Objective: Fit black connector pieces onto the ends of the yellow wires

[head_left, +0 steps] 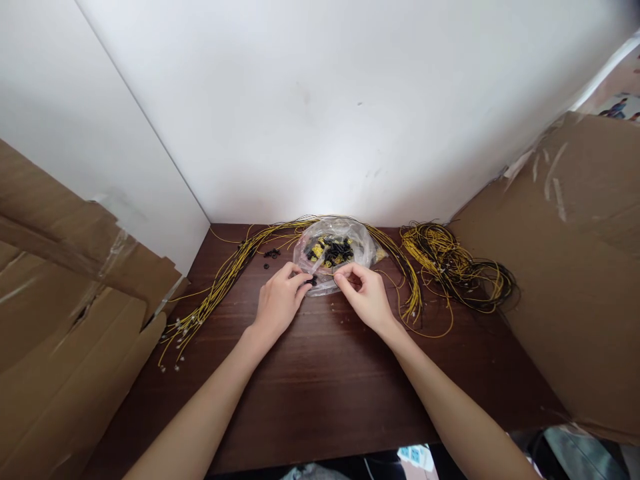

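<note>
My left hand is closed in a pinch on a small black part, just in front of a clear plastic bag. Opposite it, my right hand is also pinched shut, its thumb and fingertips on the end of a thin wire, only a little of which shows. Inside the open bag lie many small black pieces and some yellow ones. A few loose black rings rest on the brown table, left of the bag.
Long yellow and black wires with white end connectors arch behind the bag and down both sides. A tangled wire coil sits at the right. Cardboard panels flank the brown table, and a white wall stands behind.
</note>
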`<state>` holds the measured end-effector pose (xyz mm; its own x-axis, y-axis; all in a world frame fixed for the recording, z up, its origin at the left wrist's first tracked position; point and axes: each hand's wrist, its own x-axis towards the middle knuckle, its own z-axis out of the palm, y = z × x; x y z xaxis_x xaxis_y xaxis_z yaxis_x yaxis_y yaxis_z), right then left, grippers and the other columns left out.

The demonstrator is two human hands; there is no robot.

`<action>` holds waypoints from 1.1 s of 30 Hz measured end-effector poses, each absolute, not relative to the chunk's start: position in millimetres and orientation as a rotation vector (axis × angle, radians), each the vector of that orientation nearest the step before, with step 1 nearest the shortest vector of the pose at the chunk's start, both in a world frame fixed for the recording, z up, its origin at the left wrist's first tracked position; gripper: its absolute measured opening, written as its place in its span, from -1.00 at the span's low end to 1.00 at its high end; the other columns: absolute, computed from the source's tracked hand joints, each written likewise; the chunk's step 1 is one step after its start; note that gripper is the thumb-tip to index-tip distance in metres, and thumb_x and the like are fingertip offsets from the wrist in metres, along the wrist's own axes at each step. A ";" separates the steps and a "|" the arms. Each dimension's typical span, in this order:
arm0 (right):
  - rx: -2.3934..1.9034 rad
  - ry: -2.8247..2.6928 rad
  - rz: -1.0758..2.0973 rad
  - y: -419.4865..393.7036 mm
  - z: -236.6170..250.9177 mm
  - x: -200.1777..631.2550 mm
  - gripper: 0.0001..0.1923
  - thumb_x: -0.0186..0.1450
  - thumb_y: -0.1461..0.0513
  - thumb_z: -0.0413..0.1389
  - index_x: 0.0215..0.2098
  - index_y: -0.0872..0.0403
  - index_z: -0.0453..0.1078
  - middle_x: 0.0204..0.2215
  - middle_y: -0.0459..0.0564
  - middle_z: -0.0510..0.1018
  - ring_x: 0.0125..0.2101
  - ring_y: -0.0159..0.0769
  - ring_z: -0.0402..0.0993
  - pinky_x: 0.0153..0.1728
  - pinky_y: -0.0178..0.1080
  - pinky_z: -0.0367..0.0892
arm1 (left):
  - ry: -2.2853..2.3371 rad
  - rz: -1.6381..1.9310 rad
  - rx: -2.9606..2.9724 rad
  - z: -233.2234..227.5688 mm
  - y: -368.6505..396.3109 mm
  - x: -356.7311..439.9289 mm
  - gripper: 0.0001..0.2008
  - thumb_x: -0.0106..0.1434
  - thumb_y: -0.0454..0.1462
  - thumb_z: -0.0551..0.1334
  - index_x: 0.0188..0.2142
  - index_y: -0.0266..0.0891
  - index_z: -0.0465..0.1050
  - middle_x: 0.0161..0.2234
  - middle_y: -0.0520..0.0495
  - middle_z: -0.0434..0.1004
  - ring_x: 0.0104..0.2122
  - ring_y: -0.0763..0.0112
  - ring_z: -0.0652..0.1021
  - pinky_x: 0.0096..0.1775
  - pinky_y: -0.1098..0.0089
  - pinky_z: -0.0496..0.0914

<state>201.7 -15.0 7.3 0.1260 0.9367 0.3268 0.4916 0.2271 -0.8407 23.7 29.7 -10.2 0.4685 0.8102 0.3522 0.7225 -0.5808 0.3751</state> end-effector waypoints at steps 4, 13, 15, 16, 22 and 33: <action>-1.424 -1.543 0.553 -14.7 7.0 201.8 -0.85 0.25 0.24 0.02 -0.41 0.11 0.40 -0.46 -0.03 0.50 -0.43 -0.32 0.40 -0.41 -0.33 0.26 | 1.391 0.694 2.553 -9.3 27.2 25.0 -0.80 0.27 -0.24 0.11 -0.20 -0.13 0.49 -0.21 -0.04 0.44 -0.35 0.38 0.48 -0.41 0.43 0.29; -1.494 -1.648 0.512 -14.6 6.7 201.9 -0.88 0.22 0.31 0.03 -0.43 0.11 0.40 -0.47 -0.06 0.51 -0.46 -0.35 0.38 -0.41 -0.34 0.23 | 1.328 0.761 2.572 -11.0 26.9 24.4 -0.83 0.28 -0.26 0.10 -0.24 -0.16 0.47 -0.18 -0.05 0.40 -0.34 0.42 0.45 -0.39 0.44 0.29; -1.498 -1.676 0.500 -14.5 6.3 202.5 -0.87 0.23 0.30 0.02 -0.43 0.11 0.39 -0.46 -0.05 0.51 -0.44 -0.33 0.39 -0.40 -0.33 0.24 | 1.310 0.744 2.590 -11.7 27.3 24.1 -0.81 0.28 -0.25 0.09 -0.21 -0.15 0.46 -0.20 -0.05 0.40 -0.36 0.42 0.44 -0.40 0.44 0.28; -1.496 -1.692 0.493 -14.4 6.2 202.7 -0.87 0.24 0.31 0.02 -0.42 0.10 0.39 -0.45 -0.05 0.51 -0.43 -0.32 0.39 -0.39 -0.32 0.24 | 1.300 0.733 2.602 -12.0 27.3 24.1 -0.80 0.29 -0.25 0.08 -0.19 -0.15 0.46 -0.21 -0.05 0.40 -0.36 0.42 0.44 -0.40 0.44 0.28; -1.490 -1.721 0.486 -13.5 4.3 204.0 -0.88 0.26 0.30 0.02 -0.39 0.09 0.38 -0.41 -0.03 0.51 -0.38 -0.30 0.40 -0.35 -0.30 0.24 | 1.263 0.733 2.635 -11.5 26.8 24.5 -0.78 0.31 -0.22 0.05 -0.24 -0.17 0.47 -0.23 -0.05 0.38 -0.38 0.45 0.43 -0.40 0.44 0.29; -1.471 -1.738 0.452 -14.4 4.7 203.5 -0.86 0.25 0.29 0.06 -0.45 0.09 0.42 -0.49 -0.06 0.46 -0.45 -0.33 0.36 -0.39 -0.31 0.24 | 1.354 0.680 2.595 -8.8 27.5 24.5 -0.83 0.29 -0.23 0.08 -0.24 -0.17 0.43 -0.20 -0.05 0.36 -0.34 0.39 0.46 -0.44 0.43 0.28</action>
<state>203.5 -14.4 4.7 -0.0068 0.9405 0.3397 0.6557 0.2607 -0.7086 24.5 27.5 -8.8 0.4940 0.8054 0.3275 0.7440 -0.5865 0.3201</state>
